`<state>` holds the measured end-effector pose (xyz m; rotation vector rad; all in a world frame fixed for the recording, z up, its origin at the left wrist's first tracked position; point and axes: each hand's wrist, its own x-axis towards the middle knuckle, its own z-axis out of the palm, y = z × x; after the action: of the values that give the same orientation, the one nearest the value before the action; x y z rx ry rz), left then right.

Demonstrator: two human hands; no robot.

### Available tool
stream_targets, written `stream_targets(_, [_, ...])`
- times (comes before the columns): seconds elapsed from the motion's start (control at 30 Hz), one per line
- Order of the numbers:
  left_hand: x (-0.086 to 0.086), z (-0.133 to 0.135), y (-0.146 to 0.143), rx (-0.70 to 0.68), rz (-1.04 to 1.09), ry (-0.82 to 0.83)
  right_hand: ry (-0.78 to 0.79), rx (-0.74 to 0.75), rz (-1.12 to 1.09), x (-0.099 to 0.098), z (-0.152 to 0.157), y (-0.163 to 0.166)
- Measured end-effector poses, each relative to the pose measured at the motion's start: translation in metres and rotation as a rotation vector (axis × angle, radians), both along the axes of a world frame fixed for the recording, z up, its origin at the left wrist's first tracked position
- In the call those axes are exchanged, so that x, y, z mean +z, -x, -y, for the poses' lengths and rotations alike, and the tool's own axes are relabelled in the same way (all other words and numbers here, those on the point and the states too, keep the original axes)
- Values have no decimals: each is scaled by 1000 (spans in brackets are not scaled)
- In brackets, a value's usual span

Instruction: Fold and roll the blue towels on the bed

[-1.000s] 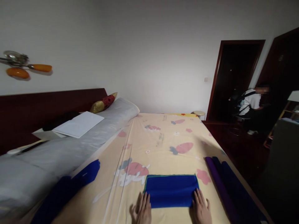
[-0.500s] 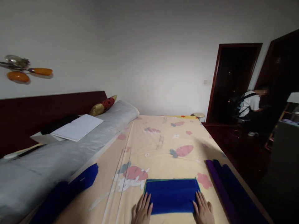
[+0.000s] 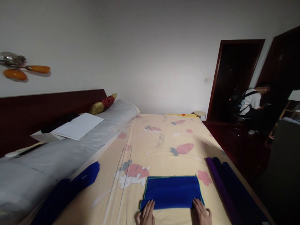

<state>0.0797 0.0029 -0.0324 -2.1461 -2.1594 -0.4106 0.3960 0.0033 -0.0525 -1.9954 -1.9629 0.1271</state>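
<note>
Bed [image 3: 164, 137], cream sheet printed with carrots. On it: folded blue cloth [image 3: 172, 191] near the front edge; dark blue cloth [image 3: 70, 187] at left; purple and navy rolls [image 3: 225, 184] along the right edge; grey bolster [image 3: 70, 147] by the headboard.

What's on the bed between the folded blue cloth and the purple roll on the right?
Only bare carrot-print sheet separates the folded blue cloth from the purple roll in the head view.
</note>
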Motion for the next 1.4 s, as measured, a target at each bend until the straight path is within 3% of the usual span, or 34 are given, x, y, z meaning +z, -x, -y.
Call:
stream_targets(0.2, [58, -26, 5, -59, 38, 187, 52, 103, 6, 65, -25, -3])
stream_targets(0.33, [74, -30, 9, -40, 30, 267, 139, 125, 0, 76, -31, -12])
stream_targets(0.43, [67, -24, -6, -27, 14, 286, 157, 105, 1, 75, -25, 1])
stream_targets(0.5, [58, -18, -29, -73, 16, 292, 135, 121, -6, 75, -17, 26])
stream_targets(0.6, [47, -13, -64, -297, 48, 285, 90, 256, -88, 76, -8, 73])
stream_targets(0.67, [41, -11, -70, -421, 61, 230, 63, 334, -162, 72, -5, 89])
stream_targets(0.77, [34, -9, -41, -374, 40, 106, 29, 298, -174, 59, -6, 68])
stream_targets(0.9, [25, -4, 20, -57, -9, -5, -15, 127, -87, 35, -9, 4])
stream_targets(0.97, [21, -4, 28, 103, -14, -45, -30, 76, -55, 30, -9, -8])
stream_targets(1.03, [20, -6, 15, 172, -13, -78, -46, 67, -61, 32, -8, 5])
stream_targets(1.1, [19, -11, -13, 25, -7, -73, -36, 151, -105, 40, -7, 34])
stream_targets(1.2, [20, -18, -49, -360, 3, -22, 31, 372, -175, 50, -7, 76])
stream_targets(1.23, [21, -20, -54, -432, 6, -6, 49, 403, -184, 52, -9, 81])
stream_targets(1.3, [23, -21, -46, -411, 10, 11, 58, 351, -172, 51, -12, 72])
stream_targets(1.4, [27, -18, -4, -242, 13, 1, 38, 175, -111, 42, -16, 24])
